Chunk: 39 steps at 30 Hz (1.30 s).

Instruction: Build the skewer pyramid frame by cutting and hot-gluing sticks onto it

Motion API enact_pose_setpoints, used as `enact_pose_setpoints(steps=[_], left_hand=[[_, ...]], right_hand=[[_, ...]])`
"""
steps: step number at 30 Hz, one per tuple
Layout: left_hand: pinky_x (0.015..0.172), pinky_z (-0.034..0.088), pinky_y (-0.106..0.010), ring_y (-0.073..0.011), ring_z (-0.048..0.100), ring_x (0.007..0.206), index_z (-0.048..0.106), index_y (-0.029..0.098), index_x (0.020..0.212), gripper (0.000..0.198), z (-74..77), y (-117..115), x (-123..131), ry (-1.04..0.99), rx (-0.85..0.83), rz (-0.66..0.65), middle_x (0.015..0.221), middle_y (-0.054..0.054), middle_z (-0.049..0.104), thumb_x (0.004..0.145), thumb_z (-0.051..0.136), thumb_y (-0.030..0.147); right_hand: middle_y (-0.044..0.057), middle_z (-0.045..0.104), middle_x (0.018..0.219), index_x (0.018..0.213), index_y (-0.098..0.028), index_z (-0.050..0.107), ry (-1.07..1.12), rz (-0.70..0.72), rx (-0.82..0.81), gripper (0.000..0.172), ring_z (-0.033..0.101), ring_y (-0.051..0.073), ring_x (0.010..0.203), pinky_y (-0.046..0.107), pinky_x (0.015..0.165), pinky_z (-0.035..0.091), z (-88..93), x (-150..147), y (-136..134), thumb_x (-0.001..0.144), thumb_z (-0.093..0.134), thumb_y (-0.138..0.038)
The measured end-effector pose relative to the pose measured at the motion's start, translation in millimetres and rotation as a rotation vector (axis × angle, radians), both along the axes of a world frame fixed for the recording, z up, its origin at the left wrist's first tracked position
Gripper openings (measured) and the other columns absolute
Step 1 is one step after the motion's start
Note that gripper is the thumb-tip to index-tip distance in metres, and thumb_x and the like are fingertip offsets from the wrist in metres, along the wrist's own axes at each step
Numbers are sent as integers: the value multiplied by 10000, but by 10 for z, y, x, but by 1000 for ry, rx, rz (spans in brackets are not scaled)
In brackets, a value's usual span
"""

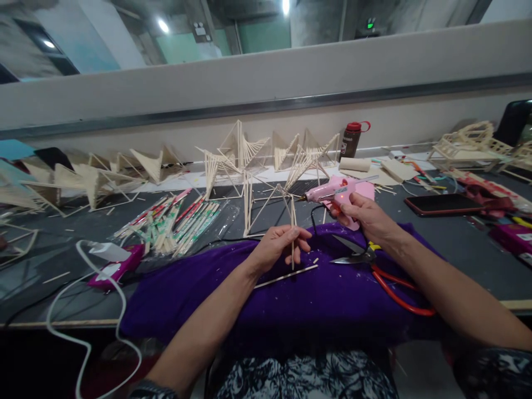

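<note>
Between the thumb and fingers of my left hand (279, 245) a thin wooden stick (293, 213) stands nearly upright. My right hand (368, 219) is wrapped around a pink hot glue gun (328, 191), its nozzle pointing left, close to the stick's upper end. Just behind the stick is a stick frame (248, 208); whether the stick touches it I cannot tell. Below my hands, a purple cloth (307, 302) bears a loose stick (286, 275) and small offcuts. Red-handled scissors (399, 282) lie partly open under my right forearm.
Several wooden stick models (239, 149) line the wall side. Packs of wrapped chopsticks (178, 221) lie left, near a magenta power strip (120, 269) with a white cable (85, 332). A dark bottle (351, 141) stands behind the glue gun; a phone (443, 204) lies right.
</note>
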<state>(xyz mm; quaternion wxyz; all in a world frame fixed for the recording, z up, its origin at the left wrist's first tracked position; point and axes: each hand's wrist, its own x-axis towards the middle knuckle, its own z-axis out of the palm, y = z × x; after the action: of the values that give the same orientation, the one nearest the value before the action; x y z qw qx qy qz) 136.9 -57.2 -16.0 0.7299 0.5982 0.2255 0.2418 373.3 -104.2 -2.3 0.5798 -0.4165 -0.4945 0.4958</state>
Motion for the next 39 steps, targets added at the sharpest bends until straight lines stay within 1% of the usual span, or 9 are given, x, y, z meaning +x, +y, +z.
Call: enact_pose_setpoints(steps=[5,10,16,25,29,31,34,39], left_hand=[[392,356,-184,-88,582,472,645,97,937,333,0,3,-4,4,-1,-1,757,-82,677,855,523,395],[395,351,-187,-87,577,473,647,95,935,334,-4,5,-6,-4,-3,-1,760,-84,675,855,523,395],[396,348,-186,-84,574,475,641,94,944,341,-5,3,-8,5,-10,-5,756,-81,670,851,526,401],[395,346,-186,-82,570,472,641,99,938,334,13,-4,-2,22,-15,-2,745,-74,670,842,537,402],[394,349,-186,-80,571,471,640,99,940,327,17,-1,-6,20,-17,-12,749,-72,671,846,533,393],[396,351,-187,-81,573,473,639,95,943,331,17,-1,-7,16,-15,-12,754,-78,672,847,530,393],[395,350,-186,-83,570,471,638,94,943,345,18,-3,-4,28,-19,-2,749,-80,670,835,541,407],[392,345,-178,-82,565,462,635,85,939,370,18,-3,2,42,-23,6,741,-85,666,823,550,426]], right_hand=[[7,599,810,951,-194,602,-1,-2,11,263,476,74,577,211,494,364,-19,8,10,745,669,-344],[10,593,827,940,-187,596,-2,-29,6,279,514,90,630,213,510,378,-18,0,10,729,680,-350],[-1,578,805,937,-187,576,-10,-8,16,252,450,63,552,212,499,357,-6,-11,5,760,651,-350],[7,585,815,940,-195,584,-13,-15,-5,265,482,80,595,216,509,370,-24,-9,14,750,663,-361],[-1,591,799,932,-197,595,-8,2,1,234,480,73,586,211,512,368,-36,2,22,760,660,-341],[-2,592,817,932,-201,596,12,6,4,225,492,73,604,207,517,370,-39,5,22,759,664,-327],[10,599,858,964,-206,595,29,-4,0,260,509,88,637,212,525,377,-44,6,24,749,674,-329],[9,607,827,968,-203,592,10,-10,1,273,487,85,590,214,507,361,-50,7,25,751,664,-353]])
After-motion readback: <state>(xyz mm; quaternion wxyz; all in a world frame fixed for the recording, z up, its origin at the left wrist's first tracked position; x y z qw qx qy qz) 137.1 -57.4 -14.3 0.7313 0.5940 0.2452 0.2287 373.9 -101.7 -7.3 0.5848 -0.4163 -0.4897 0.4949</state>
